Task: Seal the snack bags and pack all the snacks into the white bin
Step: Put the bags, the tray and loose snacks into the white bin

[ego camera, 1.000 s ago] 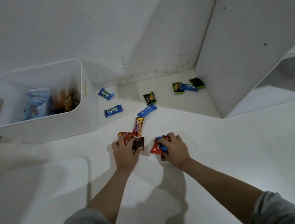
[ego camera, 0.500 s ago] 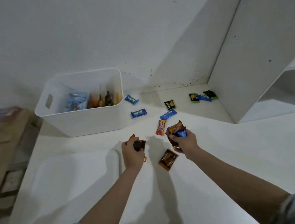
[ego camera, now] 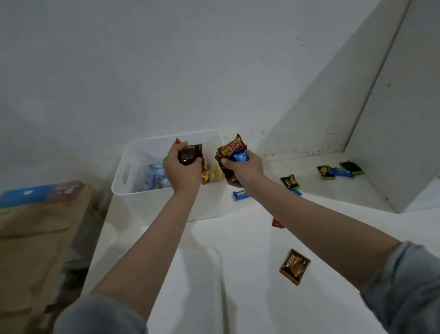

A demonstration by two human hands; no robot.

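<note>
The white bin (ego camera: 135, 173) stands on the white table by the back wall, with blue and yellow snack bags (ego camera: 152, 178) inside. My left hand (ego camera: 181, 170) is over the bin's opening, shut on a dark brown packet and red-orange wrappers (ego camera: 190, 154). My right hand (ego camera: 244, 166) is at the bin's right rim, shut on a bundle of red, brown and blue snack packets (ego camera: 233, 150). A brown Nextar packet (ego camera: 294, 266) lies on the table below my right forearm. A blue packet (ego camera: 239, 194) and a small red one (ego camera: 277, 223) lie close to the bin.
More packets lie toward the back right corner: a black-and-yellow one (ego camera: 290, 182), and a green, blue and dark group (ego camera: 340, 170). A white panel (ego camera: 405, 126) rises on the right. A brown cardboard box (ego camera: 28, 255) with a blue item (ego camera: 21, 195) sits left of the table.
Both hands lifted from the table with their snacks and moved up to the bin. The brown Nextar packet fell from my right hand and stays on the table.
</note>
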